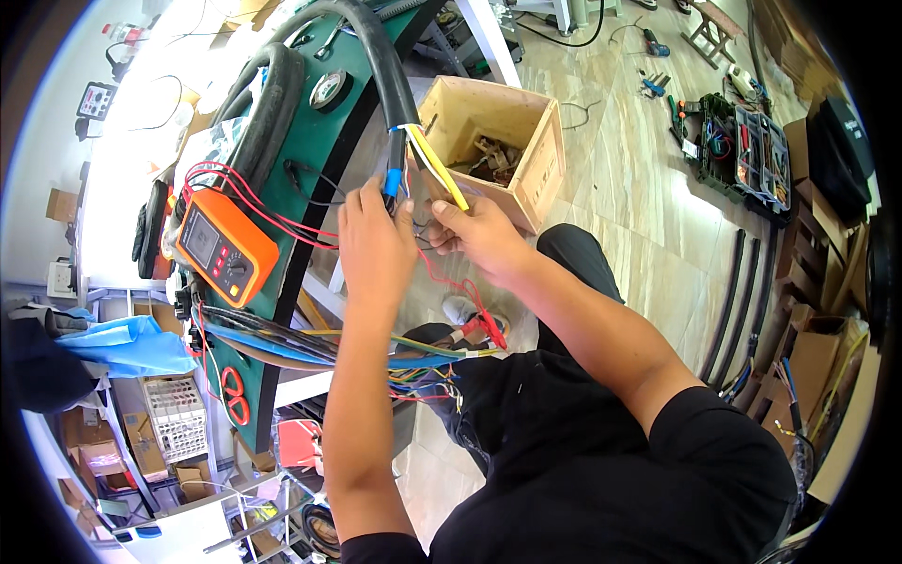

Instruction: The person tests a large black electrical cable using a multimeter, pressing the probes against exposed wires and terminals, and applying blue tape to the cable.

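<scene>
A thick black cable hangs over the green bench edge, its stripped end showing blue, white and yellow cores. My left hand is closed round the lower end by the blue core. My right hand pinches the end of the yellow core. An orange meter lies left of my hands on the green bench, red leads running toward them. A red clip hangs on a lead below my hands, near a bundle of coloured wires. What my fingertips touch underneath is partly hidden.
A wooden box stands on the floor beyond my hands. Red scissors lie at the bench's near end. An open toolbox, black cable lengths and cardboard boxes are at the right. A drill lies farther off.
</scene>
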A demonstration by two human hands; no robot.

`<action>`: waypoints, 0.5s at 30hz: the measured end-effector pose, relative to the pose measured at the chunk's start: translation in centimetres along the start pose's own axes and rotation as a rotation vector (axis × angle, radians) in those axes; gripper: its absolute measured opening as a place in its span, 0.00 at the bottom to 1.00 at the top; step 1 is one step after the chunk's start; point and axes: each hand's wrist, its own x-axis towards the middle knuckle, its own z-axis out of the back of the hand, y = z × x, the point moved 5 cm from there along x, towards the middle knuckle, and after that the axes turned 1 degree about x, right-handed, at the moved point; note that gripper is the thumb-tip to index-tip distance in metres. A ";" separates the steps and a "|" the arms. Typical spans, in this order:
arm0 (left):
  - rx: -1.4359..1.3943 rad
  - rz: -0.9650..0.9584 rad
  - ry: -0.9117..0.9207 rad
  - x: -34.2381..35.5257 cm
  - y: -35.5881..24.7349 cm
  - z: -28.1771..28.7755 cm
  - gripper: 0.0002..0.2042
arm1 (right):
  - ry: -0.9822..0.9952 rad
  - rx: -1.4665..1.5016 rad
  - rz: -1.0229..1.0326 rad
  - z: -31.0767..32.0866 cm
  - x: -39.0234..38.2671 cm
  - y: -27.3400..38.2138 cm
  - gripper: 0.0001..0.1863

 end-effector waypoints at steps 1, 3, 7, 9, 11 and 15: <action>0.011 -0.035 -0.060 -0.4 -0.5 0.3 0.12 | 0.008 -0.027 -0.003 0.3 -0.2 0.1 0.15; 0.029 -0.104 -0.182 -1.3 -1.4 1.1 0.12 | 0.020 -0.084 -0.005 1.0 -0.8 0.6 0.14; -0.455 0.363 -0.004 -5.3 -0.6 0.5 0.08 | 0.044 -0.172 -0.037 2.1 -2.1 0.5 0.13; -0.665 0.542 0.076 -6.7 -0.1 -1.6 0.10 | -0.005 -0.207 -0.035 2.7 -3.2 0.6 0.14; -0.860 0.710 0.157 -8.0 0.3 -3.7 0.16 | -0.084 -0.292 -0.049 4.1 -4.0 0.2 0.15; -1.139 0.875 0.141 -7.7 0.3 -5.4 0.20 | -0.160 -0.368 -0.076 6.6 -5.6 -0.5 0.16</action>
